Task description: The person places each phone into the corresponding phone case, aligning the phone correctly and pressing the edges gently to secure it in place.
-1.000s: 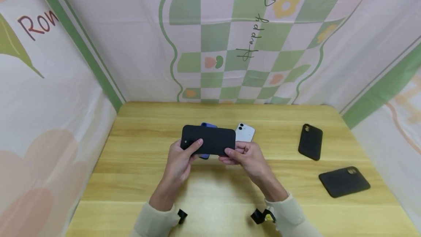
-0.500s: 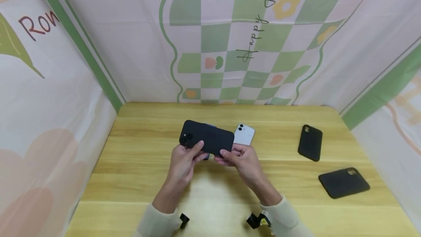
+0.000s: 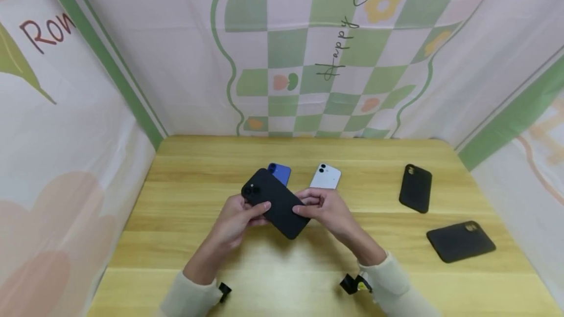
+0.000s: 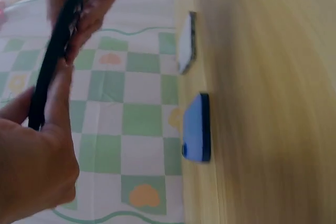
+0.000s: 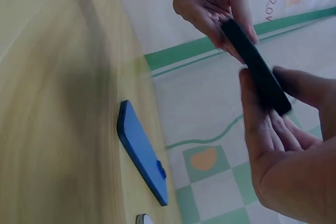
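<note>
A black phone in a black case is held above the table, its back with the camera lenses turned up and its length slanting down to the right in the head view. My left hand pinches its left edge, thumb on the back and fingers underneath. On the opposite edge my right hand grips it the same way. Both wrist views show the phone edge-on between the two hands, lifted off the wood. Behind it lies a blue phone, partly covered by the held phone in the head view.
A white phone lies just beyond my right hand. Two black phone cases with camera cutouts rest at the right of the wooden table. Patterned cloth stands around the back and sides.
Both hands have turned the black phone from lying crosswise to a steep slant, its right end swinging down toward the body. The camera lenses show now, and more of the blue phone is visible.
</note>
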`<state>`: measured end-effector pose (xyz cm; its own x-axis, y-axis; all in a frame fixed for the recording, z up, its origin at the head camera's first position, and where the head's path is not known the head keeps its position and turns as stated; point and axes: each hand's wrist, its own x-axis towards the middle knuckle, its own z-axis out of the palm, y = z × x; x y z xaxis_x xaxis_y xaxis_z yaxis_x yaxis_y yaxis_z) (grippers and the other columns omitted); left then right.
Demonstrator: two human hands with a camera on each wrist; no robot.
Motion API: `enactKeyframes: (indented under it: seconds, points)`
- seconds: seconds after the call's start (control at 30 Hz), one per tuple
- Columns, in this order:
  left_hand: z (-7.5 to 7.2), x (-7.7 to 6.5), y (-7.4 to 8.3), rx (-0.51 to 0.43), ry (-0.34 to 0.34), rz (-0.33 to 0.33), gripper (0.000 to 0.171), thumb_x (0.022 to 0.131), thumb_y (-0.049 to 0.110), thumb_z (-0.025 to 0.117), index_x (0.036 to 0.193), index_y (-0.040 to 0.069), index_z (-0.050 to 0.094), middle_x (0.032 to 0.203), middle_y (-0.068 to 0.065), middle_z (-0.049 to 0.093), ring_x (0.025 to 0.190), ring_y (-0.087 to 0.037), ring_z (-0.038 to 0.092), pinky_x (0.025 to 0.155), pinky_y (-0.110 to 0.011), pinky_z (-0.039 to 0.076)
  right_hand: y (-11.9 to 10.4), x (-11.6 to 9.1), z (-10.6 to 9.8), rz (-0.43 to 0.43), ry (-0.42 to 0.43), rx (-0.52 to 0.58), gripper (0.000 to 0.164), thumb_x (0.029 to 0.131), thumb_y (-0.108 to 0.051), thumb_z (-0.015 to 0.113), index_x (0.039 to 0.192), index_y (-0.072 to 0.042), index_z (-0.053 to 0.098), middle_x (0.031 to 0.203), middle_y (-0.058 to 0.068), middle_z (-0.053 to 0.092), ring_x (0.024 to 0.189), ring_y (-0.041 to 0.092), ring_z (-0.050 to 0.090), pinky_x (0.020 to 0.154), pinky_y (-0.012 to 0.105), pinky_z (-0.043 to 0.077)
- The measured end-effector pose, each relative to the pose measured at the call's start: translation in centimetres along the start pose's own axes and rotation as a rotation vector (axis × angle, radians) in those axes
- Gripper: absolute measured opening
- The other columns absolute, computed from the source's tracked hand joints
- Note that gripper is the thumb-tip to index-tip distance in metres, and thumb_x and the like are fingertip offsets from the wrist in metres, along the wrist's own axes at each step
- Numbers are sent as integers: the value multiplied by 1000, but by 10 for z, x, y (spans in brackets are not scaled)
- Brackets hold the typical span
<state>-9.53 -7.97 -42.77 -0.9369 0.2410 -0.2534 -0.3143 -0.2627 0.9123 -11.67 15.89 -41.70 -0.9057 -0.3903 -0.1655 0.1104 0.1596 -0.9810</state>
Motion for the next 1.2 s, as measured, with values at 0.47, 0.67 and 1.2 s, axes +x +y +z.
enactKeyframes:
  seconds: [0.47,0.67,1.2]
  points:
    - [-29,-3,-8,311,-344,-211,29,90,9,70,111,-10,62,99,-21,72,88,-31,72,74,-38,60,25,2,18,108,-341,-32,18,86,-9,74,100,1,68,88,16,74,76,22,72,72,44,59]
    - [-41,-2,-18,324,-473,-337,22,88,2,70,106,-9,63,95,-23,72,81,-33,72,69,-37,60,44,-3,32,231,-425,33,18,85,-5,74,100,3,69,86,21,73,71,30,72,68,45,59]
    - [-47,0,-36,370,-477,-405,17,88,-2,68,103,-9,62,91,-22,72,77,-29,72,68,-37,60,58,-12,53,278,-313,-87,15,82,-7,77,86,1,65,70,21,69,54,17,66,55,37,59]
